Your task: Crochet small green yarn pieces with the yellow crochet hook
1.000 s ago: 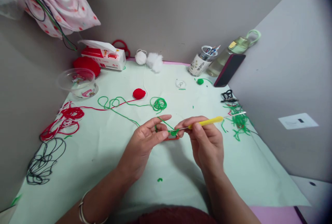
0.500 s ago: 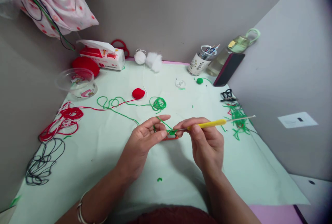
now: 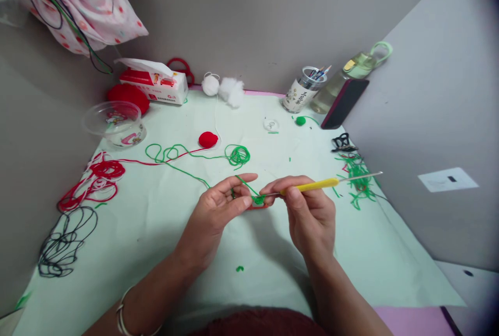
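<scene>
My left hand (image 3: pixel 218 211) pinches a small green crochet piece (image 3: pixel 258 200) between thumb and fingers. Green yarn (image 3: pixel 247 185) runs from the piece over my raised left index finger. From there the strand leads back to a loose green yarn coil (image 3: pixel 238 156) on the table. A double-ended crochet hook (image 3: pixel 312 186) with a yellow handle is gripped in my right hand (image 3: pixel 310 211); its near tip meets the green piece, its other end points right. Just under the piece shows an orange-red edge (image 3: pixel 259 208), mostly hidden by my fingers.
Red and white yarn (image 3: pixel 105 175) and black cord (image 3: pixel 64 247) lie left, near a clear plastic tub (image 3: pixel 125 133). A red ball (image 3: pixel 208 140) sits mid-table. Behind stand a tissue pack (image 3: pixel 156 84), pen holder (image 3: pixel 300 94), bottle (image 3: pixel 331 86) and phone (image 3: pixel 345 104). Green scraps (image 3: pixel 358 177) lie right.
Hardly anything differs. The crochet hook has shifted very slightly left, and the orange-red edge under the green piece shows a little less.
</scene>
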The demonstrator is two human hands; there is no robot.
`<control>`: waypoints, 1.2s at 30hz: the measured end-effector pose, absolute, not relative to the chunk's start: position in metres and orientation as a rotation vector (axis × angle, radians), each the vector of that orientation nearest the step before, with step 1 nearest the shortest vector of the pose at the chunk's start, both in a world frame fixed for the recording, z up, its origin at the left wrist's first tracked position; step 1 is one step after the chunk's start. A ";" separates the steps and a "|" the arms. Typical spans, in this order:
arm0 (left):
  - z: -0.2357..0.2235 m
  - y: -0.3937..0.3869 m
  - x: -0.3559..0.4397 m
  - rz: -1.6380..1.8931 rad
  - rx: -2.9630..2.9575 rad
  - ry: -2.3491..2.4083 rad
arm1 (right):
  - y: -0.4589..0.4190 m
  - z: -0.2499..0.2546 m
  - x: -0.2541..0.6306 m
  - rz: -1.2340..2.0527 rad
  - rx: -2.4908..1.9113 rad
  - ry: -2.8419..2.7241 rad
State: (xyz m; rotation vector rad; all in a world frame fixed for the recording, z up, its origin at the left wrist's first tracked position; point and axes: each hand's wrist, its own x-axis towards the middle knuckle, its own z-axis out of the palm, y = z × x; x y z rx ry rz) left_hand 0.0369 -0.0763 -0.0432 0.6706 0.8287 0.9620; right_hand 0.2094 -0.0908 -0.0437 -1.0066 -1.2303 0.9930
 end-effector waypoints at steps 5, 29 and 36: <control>-0.043 -0.076 0.038 0.981 0.662 0.825 | -0.091 -0.042 0.208 0.917 -1.005 -1.304; -0.040 -0.078 0.043 0.933 0.562 0.686 | -0.086 -0.046 0.203 0.915 -0.937 -1.305; -0.039 -0.076 0.039 0.947 0.652 0.751 | -0.086 -0.042 0.204 0.888 -0.940 -1.339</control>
